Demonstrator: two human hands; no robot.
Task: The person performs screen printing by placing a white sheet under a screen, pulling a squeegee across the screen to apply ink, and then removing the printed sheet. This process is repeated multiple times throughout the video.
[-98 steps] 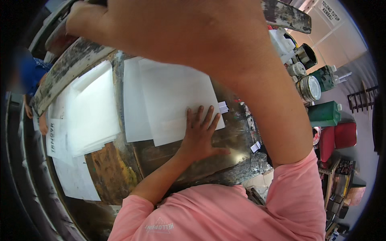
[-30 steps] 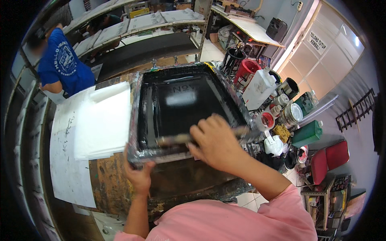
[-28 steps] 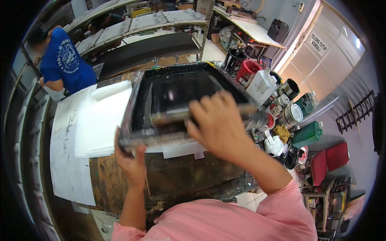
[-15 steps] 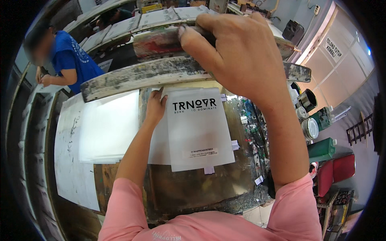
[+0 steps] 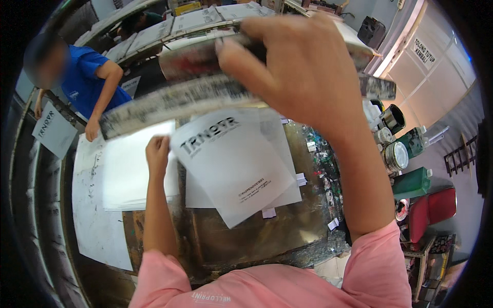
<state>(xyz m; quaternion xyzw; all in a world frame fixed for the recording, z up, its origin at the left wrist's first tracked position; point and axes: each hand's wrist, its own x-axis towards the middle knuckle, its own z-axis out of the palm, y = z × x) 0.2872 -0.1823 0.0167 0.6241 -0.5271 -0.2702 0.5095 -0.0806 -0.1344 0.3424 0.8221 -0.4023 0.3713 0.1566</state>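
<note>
My left hand [image 5: 158,149] pinches the upper left corner of a printed white sheet [image 5: 241,169]. The sheet is turned at a slant, with black lettering at its top and small print near its bottom. Beneath it another white sheet [image 5: 288,197] lies on the brown worktable [image 5: 221,246], beside small paper tabs [image 5: 269,212]. Above them, the ink-stained wooden screen frame [image 5: 179,108] is tilted up. My right hand [image 5: 303,66] is closed over the red- and dark-stained squeegee [image 5: 185,64] behind the frame's near bar. Its fingertips are partly hidden and blurred.
A stack of blank white sheets [image 5: 136,174] lies at left. A co-worker in blue [image 5: 87,77] holds a printed sheet [image 5: 54,131] there. Paint cans [image 5: 394,155], a green jerrycan [image 5: 412,183] and a red chair [image 5: 431,210] stand at right. Printed sheets [image 5: 197,21] lie on racks behind.
My left hand has drawn the printed sheet left and turned it, baring the sheet beneath. The screen frame and my right hand shifted slightly left. The co-worker has turned, now holding a printed sheet.
</note>
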